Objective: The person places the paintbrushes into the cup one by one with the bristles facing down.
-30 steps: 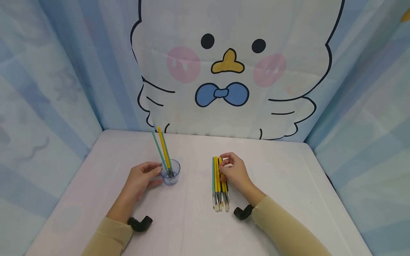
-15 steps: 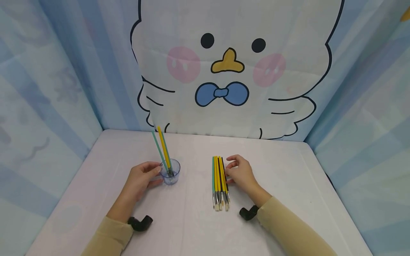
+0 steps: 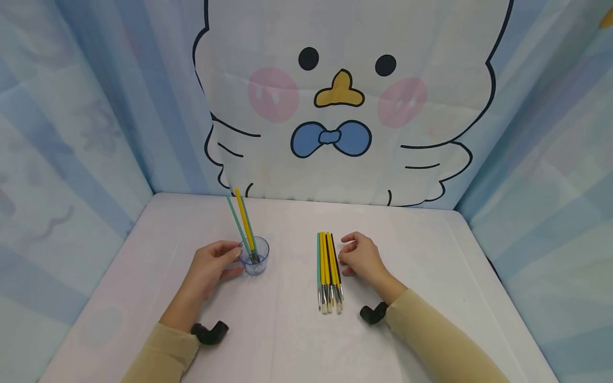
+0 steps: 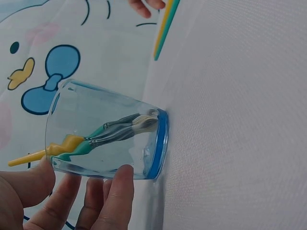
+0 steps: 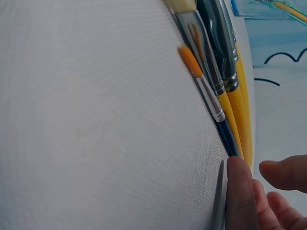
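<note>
A clear bluish plastic cup (image 3: 254,266) stands upright on the table, left of centre. Inside lean several paintbrushes (image 3: 243,218), bristles down, with teal and yellow handles. My left hand (image 3: 210,266) holds the cup from its left side, thumb near the rim and fingers along the wall (image 4: 105,211). Several more paintbrushes (image 3: 329,266) lie side by side, with teal, yellow and dark handles and their bristles toward me. My right hand (image 3: 364,260) is just right of this row, fingers loosely bent. One fingertip is right at a dark-handled brush (image 5: 226,136); the thumb stands apart.
A pale cloth covers the table (image 3: 287,330). Behind it hangs a curtain (image 3: 335,175) printed with a cartoon bird, and blue striped curtains (image 3: 76,138) close in both sides. Black wrist-worn devices (image 3: 210,334) stick out beside both cuffs.
The right hand has moved off the top of the brush row to its right side, its fingers leaving the brushes there lying neatly. The left hand and cup have stayed put.
</note>
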The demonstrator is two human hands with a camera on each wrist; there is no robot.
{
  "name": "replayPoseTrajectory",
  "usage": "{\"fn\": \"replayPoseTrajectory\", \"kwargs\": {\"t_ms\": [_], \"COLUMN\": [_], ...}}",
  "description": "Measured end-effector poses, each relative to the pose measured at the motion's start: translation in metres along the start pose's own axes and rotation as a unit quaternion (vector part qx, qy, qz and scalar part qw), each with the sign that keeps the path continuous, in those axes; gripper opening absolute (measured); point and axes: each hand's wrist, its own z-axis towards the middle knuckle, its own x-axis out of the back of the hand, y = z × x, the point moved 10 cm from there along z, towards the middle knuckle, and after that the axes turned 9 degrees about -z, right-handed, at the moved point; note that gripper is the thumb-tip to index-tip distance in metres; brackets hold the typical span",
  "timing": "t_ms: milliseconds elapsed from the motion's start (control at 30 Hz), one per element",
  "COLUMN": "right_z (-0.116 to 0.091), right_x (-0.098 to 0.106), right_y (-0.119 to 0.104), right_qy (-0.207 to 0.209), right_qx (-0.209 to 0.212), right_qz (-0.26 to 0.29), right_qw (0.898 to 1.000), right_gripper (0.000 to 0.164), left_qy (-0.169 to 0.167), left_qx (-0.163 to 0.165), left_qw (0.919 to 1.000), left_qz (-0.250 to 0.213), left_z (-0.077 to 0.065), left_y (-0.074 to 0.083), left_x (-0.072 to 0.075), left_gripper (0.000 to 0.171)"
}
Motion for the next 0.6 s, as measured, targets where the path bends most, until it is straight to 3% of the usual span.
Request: {"fn": "replayPoseTrajectory", "kwargs": {"t_ms": [600], "right_z": [0.0039], "right_x": [-0.007], "right_y": [-0.0037], "right_qy": [-0.004], "right_qx": [0.006], "right_qz": [-0.059], "right_qw": [0.998], "right_gripper": [0.042], "left_qy": [0.002], "left_qx": [-0.001], "left_qw": [1.0], "left_qz": [-0.001], "left_z": [0.0007], "left_y": [0.0003], "left_x": [0.0], "left_gripper": [0.039]}}
